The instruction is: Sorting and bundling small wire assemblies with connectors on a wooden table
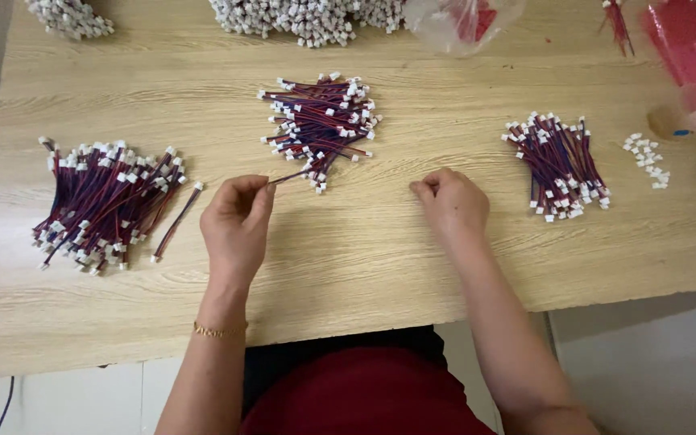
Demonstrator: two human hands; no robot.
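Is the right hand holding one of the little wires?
No, the right hand rests curled on the bare table; the left hand pinches a wire.

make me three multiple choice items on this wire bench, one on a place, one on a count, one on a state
1. Where does the single loose cable lie?
A. right of the left pile
B. on the red bag
C. under the right hand

2. How many piles of red-and-blue cables lie in the row nearest the hands on the wooden table?
A. one
B. three
C. six

3. What is the left hand doing?
A. lying flat and empty
B. pinching a cable end at the middle pile
C. holding a bag

Key: 1 A, it lies beside the left pile. 2 B, left, middle pile and right pile. 3 B, fingertips meet on a cable; the right hand rests curled on the table.
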